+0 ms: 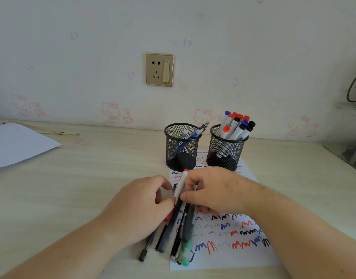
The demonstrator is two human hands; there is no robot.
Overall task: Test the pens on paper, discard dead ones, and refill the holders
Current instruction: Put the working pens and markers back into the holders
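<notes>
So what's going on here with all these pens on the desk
A person is gathering a bundle of pens with both hands over a scribble-covered test sheet. The left hand and right hand grip the bundle, a red-capped white marker sticking out. Behind, the right mesh holder is full of markers; the left mesh holder holds only a few pens.

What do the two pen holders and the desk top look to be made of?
Left holder and right holder: black wire mesh, likely painted metal, since the pens show through the walls. Desk top: pale wood-grain surface with a matte look, probably laminate, though solid wood cannot be excluded.
</notes>
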